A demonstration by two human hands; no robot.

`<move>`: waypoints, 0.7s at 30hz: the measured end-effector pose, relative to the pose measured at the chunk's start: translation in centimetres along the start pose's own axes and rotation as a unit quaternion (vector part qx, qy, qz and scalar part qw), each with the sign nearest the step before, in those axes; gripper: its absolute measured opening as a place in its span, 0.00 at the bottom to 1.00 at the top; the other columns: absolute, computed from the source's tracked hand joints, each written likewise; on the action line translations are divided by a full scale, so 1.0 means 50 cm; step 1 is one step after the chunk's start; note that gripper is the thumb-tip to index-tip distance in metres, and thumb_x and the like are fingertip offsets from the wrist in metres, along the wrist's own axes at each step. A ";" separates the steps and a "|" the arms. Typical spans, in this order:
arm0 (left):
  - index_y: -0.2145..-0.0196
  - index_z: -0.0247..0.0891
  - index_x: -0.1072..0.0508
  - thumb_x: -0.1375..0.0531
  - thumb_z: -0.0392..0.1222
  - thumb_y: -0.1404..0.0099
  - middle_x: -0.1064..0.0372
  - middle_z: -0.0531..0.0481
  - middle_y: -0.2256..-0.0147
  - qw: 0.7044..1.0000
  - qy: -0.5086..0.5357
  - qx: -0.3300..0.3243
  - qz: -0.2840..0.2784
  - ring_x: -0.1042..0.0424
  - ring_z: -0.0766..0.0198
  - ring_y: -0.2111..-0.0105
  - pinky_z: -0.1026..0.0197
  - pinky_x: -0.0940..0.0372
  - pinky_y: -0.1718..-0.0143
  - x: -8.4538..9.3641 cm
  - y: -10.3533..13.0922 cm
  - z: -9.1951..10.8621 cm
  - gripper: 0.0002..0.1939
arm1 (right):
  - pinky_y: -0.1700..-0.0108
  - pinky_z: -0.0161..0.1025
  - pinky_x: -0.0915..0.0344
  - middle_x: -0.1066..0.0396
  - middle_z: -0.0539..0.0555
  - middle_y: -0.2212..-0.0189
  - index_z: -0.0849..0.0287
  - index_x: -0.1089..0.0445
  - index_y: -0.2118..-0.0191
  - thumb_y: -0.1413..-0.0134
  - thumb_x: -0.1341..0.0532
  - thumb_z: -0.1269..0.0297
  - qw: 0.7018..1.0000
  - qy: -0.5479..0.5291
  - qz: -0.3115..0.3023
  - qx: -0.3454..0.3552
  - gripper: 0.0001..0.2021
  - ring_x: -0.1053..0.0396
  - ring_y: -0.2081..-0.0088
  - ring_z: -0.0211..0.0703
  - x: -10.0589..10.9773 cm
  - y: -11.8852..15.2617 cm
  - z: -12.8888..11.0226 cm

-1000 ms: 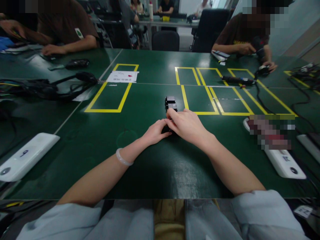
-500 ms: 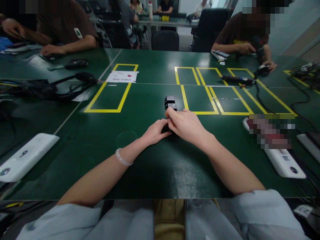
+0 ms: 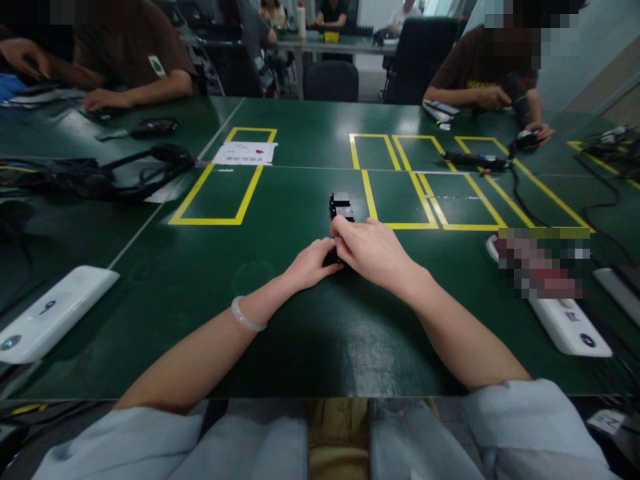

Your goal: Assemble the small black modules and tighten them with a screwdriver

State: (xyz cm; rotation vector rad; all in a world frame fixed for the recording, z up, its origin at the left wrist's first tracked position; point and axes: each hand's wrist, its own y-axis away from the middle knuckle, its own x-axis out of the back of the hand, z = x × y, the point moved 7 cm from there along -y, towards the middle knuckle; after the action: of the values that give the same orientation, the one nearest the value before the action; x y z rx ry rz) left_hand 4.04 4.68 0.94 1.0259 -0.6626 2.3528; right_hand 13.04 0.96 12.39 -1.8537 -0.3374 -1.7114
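Note:
A small black device with grey flat faces (image 3: 342, 206) is on the green table (image 3: 300, 333), near the middle of the view. Its near end disappears under my fingers. My left hand (image 3: 316, 263) is closed round the near left part of it, thumb below and fingers above. From the right, my right hand (image 3: 373, 248) covers the near part, with its fingers curled on the device. The two hands touch each other at the fingertips, and the exact grip is partly hidden.
White numbered cases lie at the left (image 3: 60, 313) and right (image 3: 570, 323). Yellow tape outlines (image 3: 205, 221), a paper sheet (image 3: 245, 153) and a black cabled tool (image 3: 475, 160) are farther off. Two people sit across the table; black gear (image 3: 125, 173) lies left.

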 end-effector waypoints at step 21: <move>0.49 0.38 0.35 0.40 0.50 0.36 0.33 0.43 0.53 1.000 -0.005 -0.001 -0.005 0.33 0.50 0.52 0.50 0.36 0.51 0.002 -0.001 0.004 0.20 | 0.65 0.38 0.50 0.26 0.53 0.73 0.59 0.36 0.59 0.34 0.55 0.63 0.999 0.026 -0.017 -0.008 0.12 0.32 0.73 0.40 -0.004 -0.005 0.011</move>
State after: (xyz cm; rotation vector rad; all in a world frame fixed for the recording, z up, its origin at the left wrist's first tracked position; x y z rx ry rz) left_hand 4.13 4.62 1.17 1.0384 -0.6619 2.3389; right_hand 13.32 1.51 12.25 -1.8198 -0.3363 -1.7863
